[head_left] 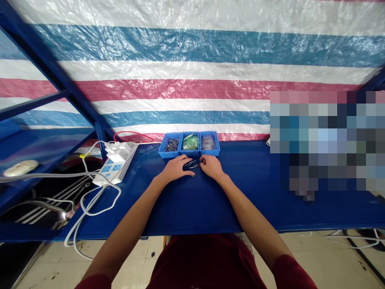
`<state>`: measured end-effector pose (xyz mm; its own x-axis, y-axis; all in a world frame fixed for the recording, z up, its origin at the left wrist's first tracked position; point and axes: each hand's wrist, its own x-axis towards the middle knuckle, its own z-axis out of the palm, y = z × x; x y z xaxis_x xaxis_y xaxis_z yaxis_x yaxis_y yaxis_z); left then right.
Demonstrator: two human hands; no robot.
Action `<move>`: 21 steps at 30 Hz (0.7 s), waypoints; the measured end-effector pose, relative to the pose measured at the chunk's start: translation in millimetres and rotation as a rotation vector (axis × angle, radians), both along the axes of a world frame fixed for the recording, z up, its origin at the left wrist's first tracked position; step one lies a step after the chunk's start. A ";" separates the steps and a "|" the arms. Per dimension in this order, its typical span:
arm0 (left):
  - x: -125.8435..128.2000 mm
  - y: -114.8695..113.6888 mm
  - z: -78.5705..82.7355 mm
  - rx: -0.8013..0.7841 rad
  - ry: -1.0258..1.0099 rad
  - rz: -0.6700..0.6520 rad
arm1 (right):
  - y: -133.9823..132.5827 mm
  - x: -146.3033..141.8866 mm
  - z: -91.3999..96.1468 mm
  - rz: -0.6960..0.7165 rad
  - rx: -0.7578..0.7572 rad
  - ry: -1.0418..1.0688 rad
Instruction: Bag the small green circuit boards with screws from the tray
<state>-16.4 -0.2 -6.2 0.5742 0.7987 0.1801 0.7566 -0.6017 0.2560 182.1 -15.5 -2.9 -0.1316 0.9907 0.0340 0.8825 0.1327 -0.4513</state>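
Observation:
Several thin metal pieces (195, 166) lie loose on the blue table, between my two hands. My left hand (175, 169) rests on the table at their left side, thumb and fingers apart, with a small metal bit near the thumb tip. On their right, my right hand (212, 166) has its fingers curled and pressed together by the ends of the pieces; what it pinches, if anything, is too small to make out. Just beyond stand three blue bins: the left bin (161, 152) holds small metal parts, the middle bin (190, 153) green plastic bags, the right bin (217, 150) clear bags.
A white power strip (120, 172) with plugged-in adapters and looping white cables (117, 196) sits at the left of the table (192, 208). Blue frame posts (81, 104) rise there. A striped tarp (192, 48) hangs behind. The right side is partly blurred out.

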 end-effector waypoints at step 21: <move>-6.9 10.8 -12.2 0.059 -0.095 -0.107 | 0.8 -0.3 -4.9 0.054 0.031 -0.100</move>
<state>-23.3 10.6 -18.4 0.6335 0.7205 0.2822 0.6615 -0.6935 0.2855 181.9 -14.6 -7.8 -0.1894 0.9807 0.0487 0.9139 0.1942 -0.3565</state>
